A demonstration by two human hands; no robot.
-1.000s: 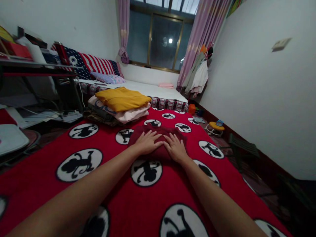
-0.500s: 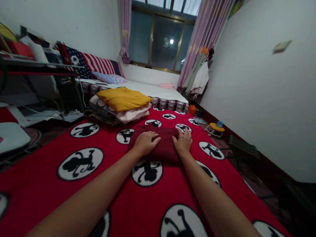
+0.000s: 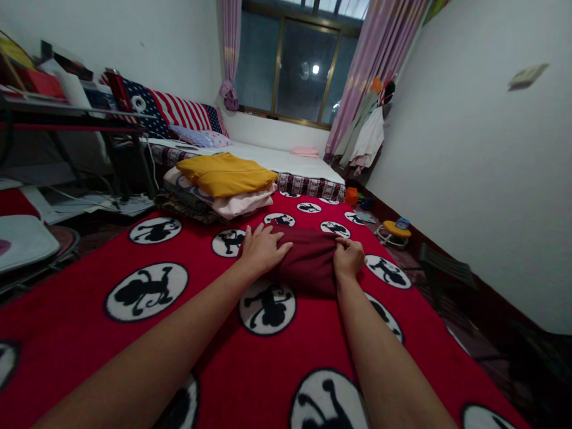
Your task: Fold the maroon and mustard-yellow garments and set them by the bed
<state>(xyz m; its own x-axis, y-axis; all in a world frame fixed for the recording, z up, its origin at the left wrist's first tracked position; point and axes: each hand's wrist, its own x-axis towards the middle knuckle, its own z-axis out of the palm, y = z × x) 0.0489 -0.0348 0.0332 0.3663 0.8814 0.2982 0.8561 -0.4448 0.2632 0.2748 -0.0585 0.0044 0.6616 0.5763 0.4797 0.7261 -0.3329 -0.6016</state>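
A folded dark red garment (image 3: 308, 262) lies on a red blanket (image 3: 214, 333) printed with black-and-white cartoon circles. My left hand (image 3: 261, 247) lies flat on the garment's left part, fingers spread toward its far edge. At the garment's right edge my right hand (image 3: 348, 257) is curled, pinching the cloth, which bunches up there. Just beyond, a stack of folded clothes (image 3: 218, 190) sits on the blanket, with a yellow piece (image 3: 226, 174) on top and a pink one under it.
A second bed (image 3: 286, 164) with a white sheet, a flag-pattern pillow and a pink cloth stands under the window. A dark desk (image 3: 67, 119) with boxes is at the left. Clothes hang by the curtain (image 3: 364, 128); a small yellow stool (image 3: 395, 229) and a dark chair stand along the right wall.
My right hand slid from the garment's middle to its right edge and closed on the cloth. My left hand shifted slightly up and left, staying flat on it.
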